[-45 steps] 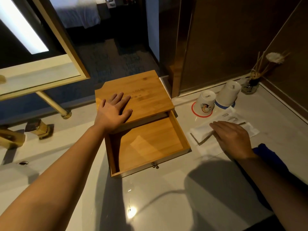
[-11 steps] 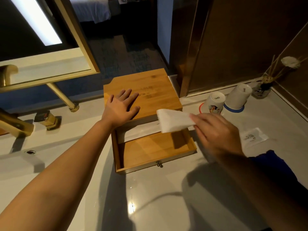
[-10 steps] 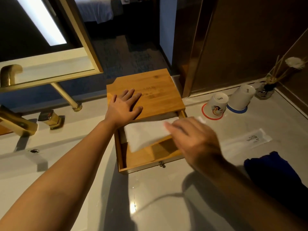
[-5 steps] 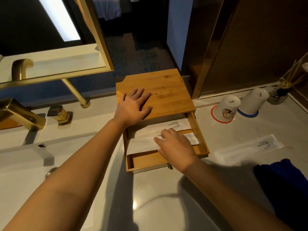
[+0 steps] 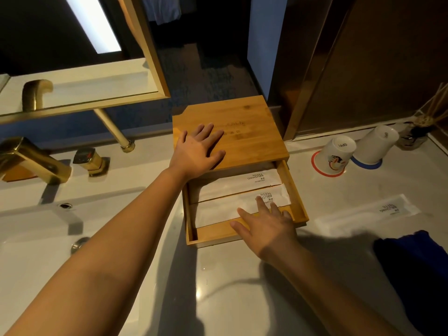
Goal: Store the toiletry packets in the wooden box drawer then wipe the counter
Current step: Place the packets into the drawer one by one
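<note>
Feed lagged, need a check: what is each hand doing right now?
Left hand: open, flat on the wooden box.
Right hand: open, fingers on a packet, gripping nothing.

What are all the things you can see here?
wooden box: 1, tan, back of counter, drawer open
toiletry packets in drawer: 2, white
toiletry packet on counter: 1, white, right of box
cups: 2, white, upside down on coasters
reed diffuser: 1, far right corner
cloth: 1, dark blue, right edge
faucet: 1, gold, left
mirror: 1, gold frame
counter: 1, white
left hand: flat on box top
right hand: fingers on front packet
</note>
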Available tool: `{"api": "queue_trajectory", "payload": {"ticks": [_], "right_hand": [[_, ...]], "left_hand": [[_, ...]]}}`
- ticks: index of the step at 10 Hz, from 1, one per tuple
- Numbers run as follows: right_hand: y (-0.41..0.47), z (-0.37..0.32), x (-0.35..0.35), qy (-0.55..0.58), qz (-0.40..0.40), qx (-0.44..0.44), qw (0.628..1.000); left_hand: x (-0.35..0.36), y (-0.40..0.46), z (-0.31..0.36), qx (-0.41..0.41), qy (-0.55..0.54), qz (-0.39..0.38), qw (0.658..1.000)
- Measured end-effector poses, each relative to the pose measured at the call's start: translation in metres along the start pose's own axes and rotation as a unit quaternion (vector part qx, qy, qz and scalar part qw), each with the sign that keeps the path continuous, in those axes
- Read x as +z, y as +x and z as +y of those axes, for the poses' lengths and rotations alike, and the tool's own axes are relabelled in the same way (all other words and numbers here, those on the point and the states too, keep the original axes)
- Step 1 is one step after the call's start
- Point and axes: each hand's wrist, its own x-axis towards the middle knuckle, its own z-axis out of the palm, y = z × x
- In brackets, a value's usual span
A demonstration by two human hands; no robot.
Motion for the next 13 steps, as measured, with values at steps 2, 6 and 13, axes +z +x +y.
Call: {"api": "queue_trajectory", "payload": {"ticks": [2,6,13], "right_hand": [[0.001,-0.001,0.002,-0.026,-0.013,0.014,0.999],[-0.005,-0.003,0.0,-0.001,0.035,0.004,0.999],[-0.018,0.249,0.044,-0.081,0.28,-0.021,0.956]], "left_hand": [[0.0,0.0,0.0,0.0,0.003,0.002,1.0],[0.001,0.001,-0.001,-0.001,0.01,-0.004,1.0],[0.001,0.0,0.0,-0.002,0.025,-0.014,1.0]]}}
